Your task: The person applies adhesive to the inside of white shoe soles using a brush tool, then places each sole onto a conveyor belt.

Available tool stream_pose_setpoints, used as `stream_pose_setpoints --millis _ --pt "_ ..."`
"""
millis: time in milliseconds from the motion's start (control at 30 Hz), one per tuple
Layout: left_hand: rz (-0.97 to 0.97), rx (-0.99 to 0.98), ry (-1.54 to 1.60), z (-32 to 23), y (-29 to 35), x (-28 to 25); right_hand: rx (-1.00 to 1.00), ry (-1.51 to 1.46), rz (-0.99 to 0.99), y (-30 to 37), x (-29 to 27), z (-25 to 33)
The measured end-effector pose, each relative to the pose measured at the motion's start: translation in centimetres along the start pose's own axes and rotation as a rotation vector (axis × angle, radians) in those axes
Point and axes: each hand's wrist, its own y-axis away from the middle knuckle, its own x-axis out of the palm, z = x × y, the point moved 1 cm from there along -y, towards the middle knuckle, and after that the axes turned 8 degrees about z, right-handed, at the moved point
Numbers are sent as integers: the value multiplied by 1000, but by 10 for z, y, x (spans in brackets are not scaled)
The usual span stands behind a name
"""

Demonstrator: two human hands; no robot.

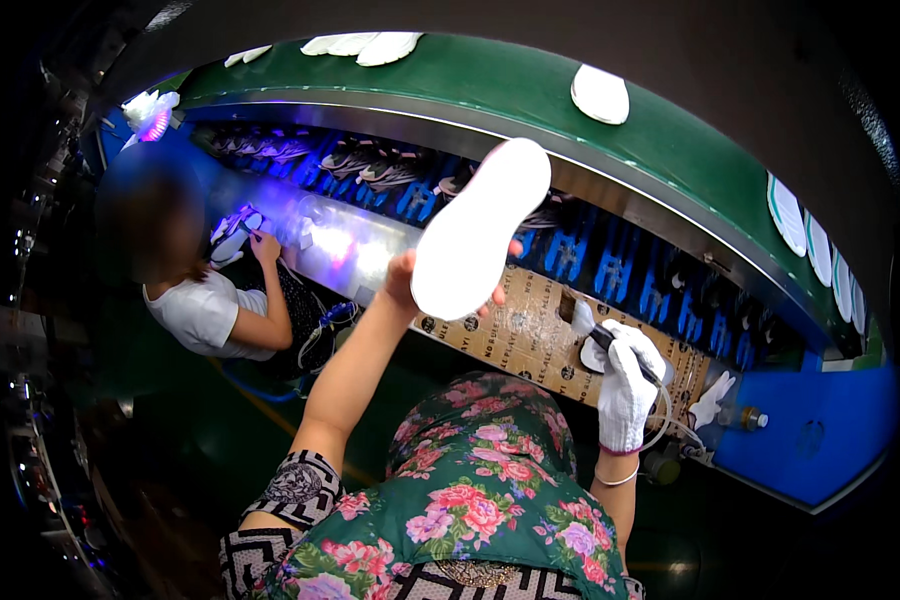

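My left hand point(402, 283), bare, grips a white shoe sole point(482, 235) from behind and holds it up over the bench. Its fingertips show at the sole's right edge. In a white knitted glove, my right hand point(625, 395) is closed round the dark handle of a brush point(600, 336) with a pale tip. The brush tip is apart from the sole, to its lower right, over the cardboard-covered bench point(530, 335). A thin pale tube point(667, 410) loops beside the gloved hand. Something white beneath that hand is mostly hidden.
Beyond the bench runs a green conveyor belt point(500, 90) with several white soles point(600, 95). Under it, shoes point(375, 168) and blue holders point(570, 250) line a rack. At right lie a spare glove point(712, 398) and a bottle point(742, 417). A co-worker point(210, 310) sits at left.
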Motion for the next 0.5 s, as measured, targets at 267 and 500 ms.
stream_pose_setpoints --millis 267,500 --pt "-444 312 458 -77 -112 -89 187 89 -73 17 -12 -48" --pt "-752 423 -28 -53 -100 -101 227 -10 -181 38 -36 -66"
